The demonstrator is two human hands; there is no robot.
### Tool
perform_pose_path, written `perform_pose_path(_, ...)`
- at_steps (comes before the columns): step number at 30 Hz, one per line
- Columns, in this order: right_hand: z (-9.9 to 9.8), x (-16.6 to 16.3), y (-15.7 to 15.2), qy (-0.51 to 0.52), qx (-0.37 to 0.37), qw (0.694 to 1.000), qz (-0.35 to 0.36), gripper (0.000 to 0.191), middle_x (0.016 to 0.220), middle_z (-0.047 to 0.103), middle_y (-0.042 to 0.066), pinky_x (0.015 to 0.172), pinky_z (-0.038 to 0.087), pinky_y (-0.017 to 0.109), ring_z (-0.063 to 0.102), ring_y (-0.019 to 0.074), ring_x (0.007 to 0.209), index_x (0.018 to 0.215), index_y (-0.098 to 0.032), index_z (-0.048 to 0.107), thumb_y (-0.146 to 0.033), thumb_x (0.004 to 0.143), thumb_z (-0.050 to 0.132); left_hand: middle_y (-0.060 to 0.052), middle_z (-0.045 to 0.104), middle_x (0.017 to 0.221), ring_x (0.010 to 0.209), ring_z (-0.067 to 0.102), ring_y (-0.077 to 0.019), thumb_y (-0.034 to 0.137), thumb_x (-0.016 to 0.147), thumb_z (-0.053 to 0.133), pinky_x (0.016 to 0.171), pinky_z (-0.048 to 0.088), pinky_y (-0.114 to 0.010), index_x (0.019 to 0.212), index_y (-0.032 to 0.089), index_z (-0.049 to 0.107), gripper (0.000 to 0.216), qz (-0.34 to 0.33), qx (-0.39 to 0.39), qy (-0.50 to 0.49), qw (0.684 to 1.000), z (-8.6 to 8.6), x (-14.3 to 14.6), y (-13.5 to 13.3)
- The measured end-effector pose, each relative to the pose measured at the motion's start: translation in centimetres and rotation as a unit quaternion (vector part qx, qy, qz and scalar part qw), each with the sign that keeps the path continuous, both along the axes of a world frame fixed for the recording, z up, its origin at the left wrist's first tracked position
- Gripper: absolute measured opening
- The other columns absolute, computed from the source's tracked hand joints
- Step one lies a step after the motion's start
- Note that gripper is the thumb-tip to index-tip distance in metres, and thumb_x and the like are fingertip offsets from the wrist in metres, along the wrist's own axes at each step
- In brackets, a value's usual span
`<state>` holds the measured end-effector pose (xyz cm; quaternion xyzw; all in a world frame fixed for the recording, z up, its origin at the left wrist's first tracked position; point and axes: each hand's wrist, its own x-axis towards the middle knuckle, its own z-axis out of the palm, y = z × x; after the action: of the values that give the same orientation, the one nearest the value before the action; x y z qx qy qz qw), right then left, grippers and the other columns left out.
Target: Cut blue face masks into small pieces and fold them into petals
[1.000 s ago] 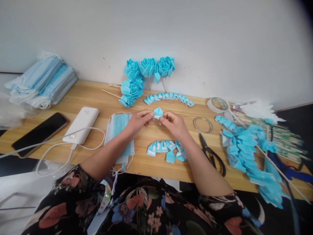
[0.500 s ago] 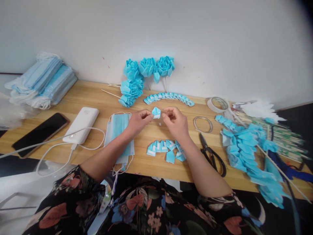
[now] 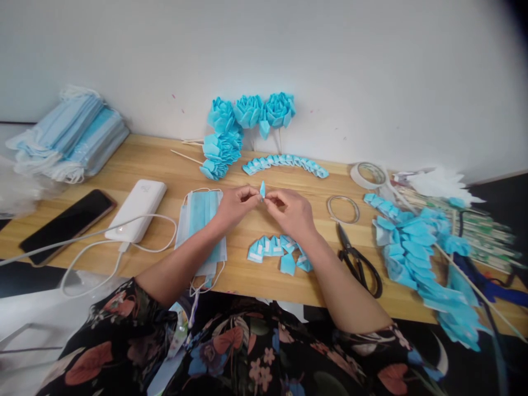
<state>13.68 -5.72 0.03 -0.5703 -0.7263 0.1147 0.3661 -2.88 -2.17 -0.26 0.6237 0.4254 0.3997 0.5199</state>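
Observation:
Over the wooden table, my left hand and my right hand meet and pinch one small folded blue petal piece between their fingertips; only a thin sliver of it shows. Below my hands lies a small row of folded blue pieces. A flat blue face mask lies under my left forearm. Behind my hands curves a chain of folded blue pieces, and several finished blue flowers lean on the wall.
Black scissors, a thin tape ring and a tape roll lie to the right, with a heap of blue folded strips and sticks. A power bank, phone and mask stack sit left.
My right hand went back to the blue piece after drawing away slightly. The piece, shown broad before, is now turned or folded narrow between both hands' fingertips.

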Motion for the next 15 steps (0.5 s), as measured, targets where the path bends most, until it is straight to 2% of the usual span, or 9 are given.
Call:
perform_pose_path(5,-0.01,-0.01,-0.02,-0.006,-0.012,1.0,0.001,0.01,0.077,0.071,0.002,0.068,0.046,0.028,0.064,0.0179,0.074,0.083,-0.024,0.068,-0.026,0.084,0.059,-0.001,0.063,0.069,0.066,0.052,-0.0128,0.035,0.075,0.06,0.064,0.039,-0.025,0.07,0.016,0.064,0.019,0.001,0.039,0.04,0.998,-0.06,0.05,-0.11)
perform_pose_path(15,0.16,0.08,-0.04,-0.013,-0.014,1.0,0.019,0.015,0.08,0.072,0.002,0.072,0.045,0.029,0.065,0.0181,0.077,0.084,-0.024,0.069,-0.021,0.086,0.054,-0.001,0.062,0.067,0.064,0.051,-0.0131,0.035,0.076,0.059,0.063,0.038,-0.025,0.071,0.017,0.065,0.019,0.011,0.061,0.063,0.996,0.09,0.02,-0.16)
